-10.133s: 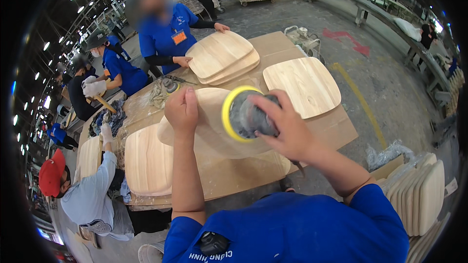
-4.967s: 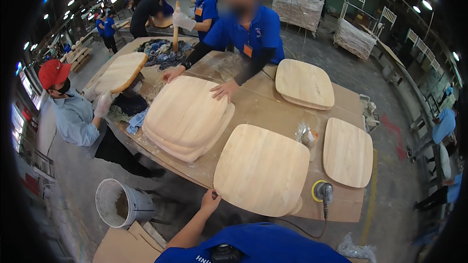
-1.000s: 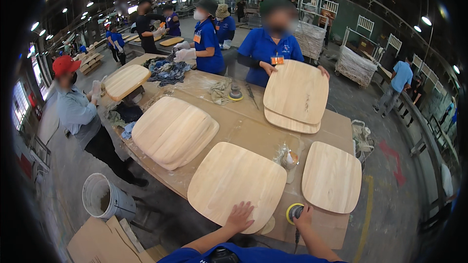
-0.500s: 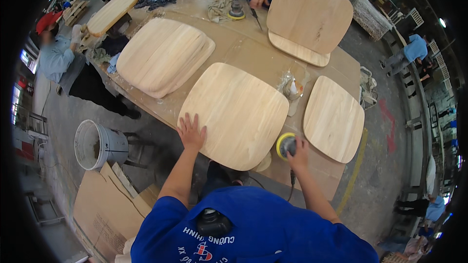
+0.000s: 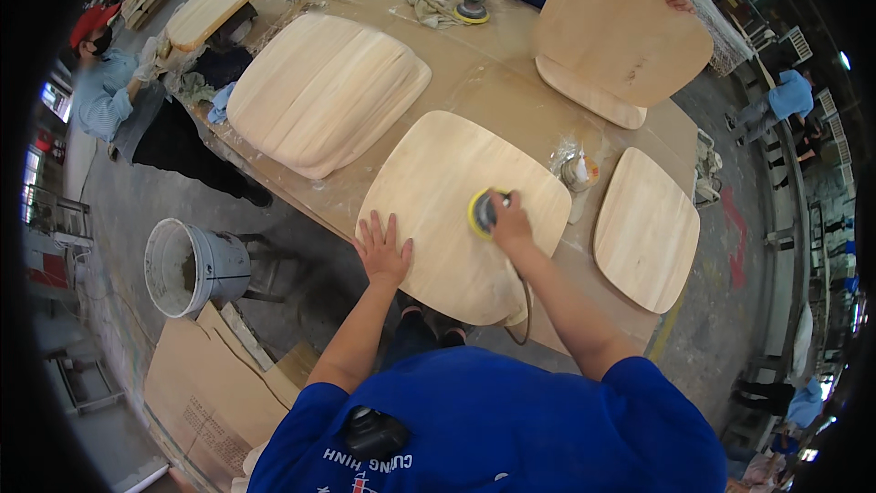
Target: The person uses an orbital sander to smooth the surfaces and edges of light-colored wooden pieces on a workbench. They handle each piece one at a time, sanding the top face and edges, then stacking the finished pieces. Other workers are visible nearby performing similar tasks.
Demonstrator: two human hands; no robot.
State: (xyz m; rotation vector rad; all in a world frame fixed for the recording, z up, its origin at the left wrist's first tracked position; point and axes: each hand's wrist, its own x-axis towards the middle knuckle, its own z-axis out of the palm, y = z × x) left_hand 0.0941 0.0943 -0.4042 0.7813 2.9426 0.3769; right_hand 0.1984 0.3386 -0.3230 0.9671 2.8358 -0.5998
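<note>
In the head view, I observed the central wooden panel [image 5: 452,178] beneath both hands, lying on a cardboard-covered table [image 5: 484,64]; the sander [image 5: 485,210], with its yellow-rimmed disc [image 5: 475,215], was held over this panel, ahead and to the right of the left hand [image 5: 384,254]. Whether the disc touched the panel, I could not tell. The left hand was open and palm down, its fingers spread and directed forward, resting on the panel's near left edge with nothing in its grasp. The right hand [image 5: 512,225] was partly closed, its fingers curled about the sander's dark body, and its forearm [image 5: 575,310] slanted inward from the lower right. I noted a stack of panels [image 5: 319,91] beyond the left hand, a single panel [image 5: 648,228] to the right of the right hand, and a small white-topped container [image 5: 578,171] beyond the latter.
</note>
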